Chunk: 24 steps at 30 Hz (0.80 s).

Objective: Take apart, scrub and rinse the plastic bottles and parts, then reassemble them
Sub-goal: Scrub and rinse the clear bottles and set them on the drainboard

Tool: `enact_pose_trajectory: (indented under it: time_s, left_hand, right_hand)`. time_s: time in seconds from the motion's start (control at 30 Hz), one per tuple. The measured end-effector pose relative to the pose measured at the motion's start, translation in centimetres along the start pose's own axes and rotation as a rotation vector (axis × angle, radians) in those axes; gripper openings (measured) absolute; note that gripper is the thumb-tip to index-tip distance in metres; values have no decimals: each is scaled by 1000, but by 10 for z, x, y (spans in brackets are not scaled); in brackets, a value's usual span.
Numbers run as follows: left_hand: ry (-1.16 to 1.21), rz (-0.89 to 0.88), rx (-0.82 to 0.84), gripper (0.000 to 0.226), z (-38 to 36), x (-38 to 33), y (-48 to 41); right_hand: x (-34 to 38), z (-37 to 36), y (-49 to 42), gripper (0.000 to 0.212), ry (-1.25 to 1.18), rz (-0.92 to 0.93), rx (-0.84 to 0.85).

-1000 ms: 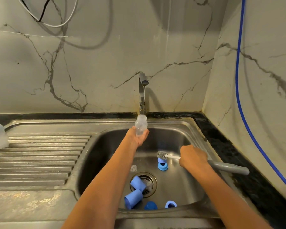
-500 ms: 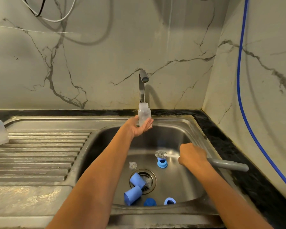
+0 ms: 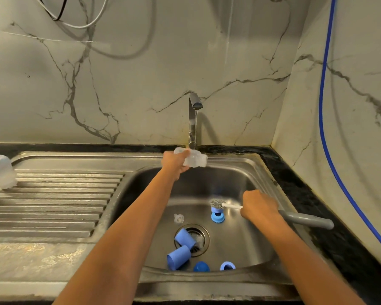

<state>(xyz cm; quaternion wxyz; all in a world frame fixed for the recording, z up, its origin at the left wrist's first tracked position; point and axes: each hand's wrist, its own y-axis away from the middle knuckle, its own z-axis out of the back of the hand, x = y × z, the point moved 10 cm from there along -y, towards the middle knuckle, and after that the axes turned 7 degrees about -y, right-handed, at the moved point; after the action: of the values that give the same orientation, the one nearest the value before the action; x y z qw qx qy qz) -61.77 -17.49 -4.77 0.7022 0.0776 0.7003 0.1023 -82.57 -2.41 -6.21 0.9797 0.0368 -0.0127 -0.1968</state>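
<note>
My left hand grips a clear plastic bottle, tipped on its side under the tap, where a thin stream of water runs. My right hand holds a grey-handled bottle brush low in the sink; its bristle head sits just over a blue ring. Two blue cups lie on the drain. A blue cap, another blue ring and a small clear part lie on the sink floor.
The steel sink has a ribbed drainboard to its left, with an upturned clear bottle at the far left edge. A black counter edge and marble walls close in behind and on the right. A blue hose hangs down the right wall.
My left hand raised the bottle toward the tap, then tipped it from upright onto its side. My right hand and the brush stayed nearly still.
</note>
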Motion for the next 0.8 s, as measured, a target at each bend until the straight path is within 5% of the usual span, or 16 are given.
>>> enact_pose_trajectory:
  time_s: [0.23, 0.53, 0.8]
  left_hand:
    - [-598, -525, -203, 59, 40, -61, 24]
    - [-631, -949, -269, 53, 69, -107, 83]
    - [-822, -844, -180, 52, 103, -78, 73]
  right_hand:
    - [7, 2, 5, 20, 19, 13, -19]
    - [26, 5, 20, 25, 25, 25, -21]
    - [78, 19, 35, 17, -10, 162, -94]
